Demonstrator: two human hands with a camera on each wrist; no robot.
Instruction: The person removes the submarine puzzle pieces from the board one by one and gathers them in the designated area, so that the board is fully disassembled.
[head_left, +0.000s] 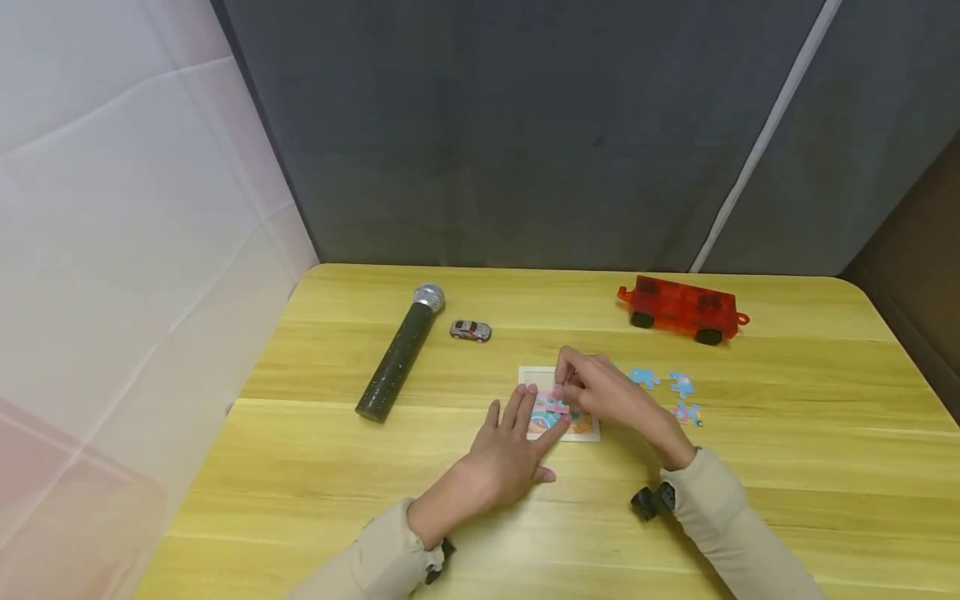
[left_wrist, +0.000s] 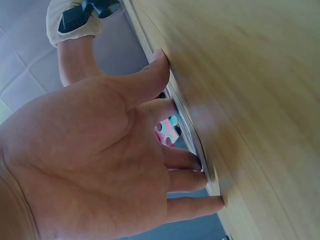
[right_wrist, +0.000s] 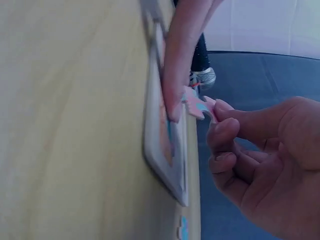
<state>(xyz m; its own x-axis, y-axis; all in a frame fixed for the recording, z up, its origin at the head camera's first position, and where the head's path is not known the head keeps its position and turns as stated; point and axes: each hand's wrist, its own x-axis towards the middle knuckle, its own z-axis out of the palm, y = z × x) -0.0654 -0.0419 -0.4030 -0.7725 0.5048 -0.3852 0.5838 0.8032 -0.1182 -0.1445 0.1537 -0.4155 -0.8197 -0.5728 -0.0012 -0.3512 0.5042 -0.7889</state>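
Observation:
A small jigsaw puzzle in a white frame tray (head_left: 585,437) lies on the table, with pink, teal and orange artwork partly covered by the hands. My left hand (head_left: 504,457) rests over its left and front side, fingers spread, with fingertips on the tray and pieces. The thumb reaches the tabletop in the left wrist view. Over the tray's right side, my right hand (head_left: 606,392) pinches a pink and teal puzzle piece (right_wrist: 196,104) between thumb and index finger. In the right wrist view that piece is tilted above the tray, close beside the left hand's finger.
Several loose blue puzzle pieces (head_left: 681,383) lie right of the tray. Behind them stands a red translucent wheeled toy wagon (head_left: 684,308) with end hooks. A black microphone (head_left: 397,358) and a small toy car (head_left: 470,331) lie at the back left. A dark partition (head_left: 480,150) rises behind the table.

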